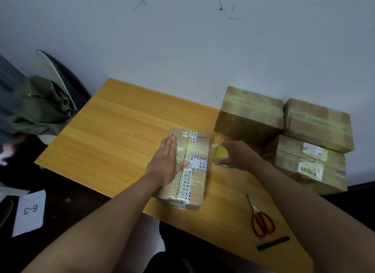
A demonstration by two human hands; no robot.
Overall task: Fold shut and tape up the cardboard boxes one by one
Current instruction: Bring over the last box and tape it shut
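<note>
Clearly the flat box (187,171) is stiff, light, tape-slick; left hand (165,161) presses it flat-fingered, right hand (238,156) grips the tape roll (220,152).

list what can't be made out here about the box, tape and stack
- Box, head view: its left top is hidden under the flat left hand; the print on its tape strips is too small to read.
- Tape roll: the right hand covers most of it, so whether tape runs to the box cannot be told.
- Stack: labels too small to read; far sides face away.
</note>
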